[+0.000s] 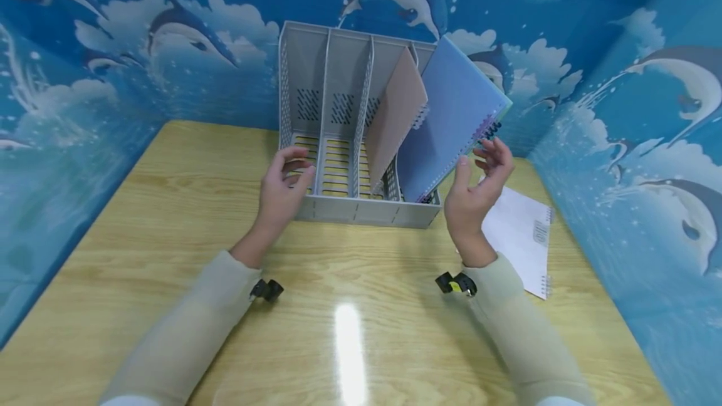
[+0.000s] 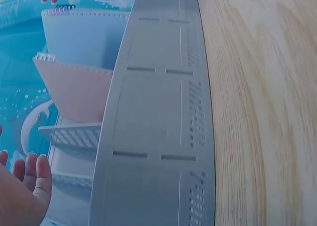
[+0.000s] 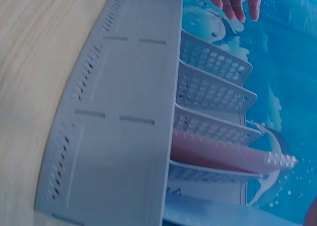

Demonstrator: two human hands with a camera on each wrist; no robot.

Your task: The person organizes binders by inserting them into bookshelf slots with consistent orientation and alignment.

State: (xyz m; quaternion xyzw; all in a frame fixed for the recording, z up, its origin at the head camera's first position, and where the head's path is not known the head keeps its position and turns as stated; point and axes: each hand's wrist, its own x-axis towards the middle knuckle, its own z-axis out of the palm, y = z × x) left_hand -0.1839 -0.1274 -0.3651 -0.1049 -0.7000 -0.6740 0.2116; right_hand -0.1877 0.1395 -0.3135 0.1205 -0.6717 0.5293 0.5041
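A grey plastic file organizer (image 1: 372, 210) with upright dividers stands on the table. In one of its slots leans a pink spiral notebook (image 1: 397, 114). The rightmost slot holds more than one spiral notebook, with a blue notebook (image 1: 451, 105) in front, tilted right. My right hand (image 1: 479, 196) is beside the blue notebook's coiled edge, fingers loosely bent; whether they touch it I cannot tell. By the organizer's front left corner, my left hand (image 1: 284, 187) hangs with relaxed fingers and nothing in them. The left wrist view also shows the left palm (image 2: 22, 194).
A white spiral notebook (image 1: 519, 237) lies on the wooden table (image 1: 225, 161) to the right, partly behind my right forearm. Walls with a dolphin print (image 1: 186, 36) rise close behind the organizer and along the right side.
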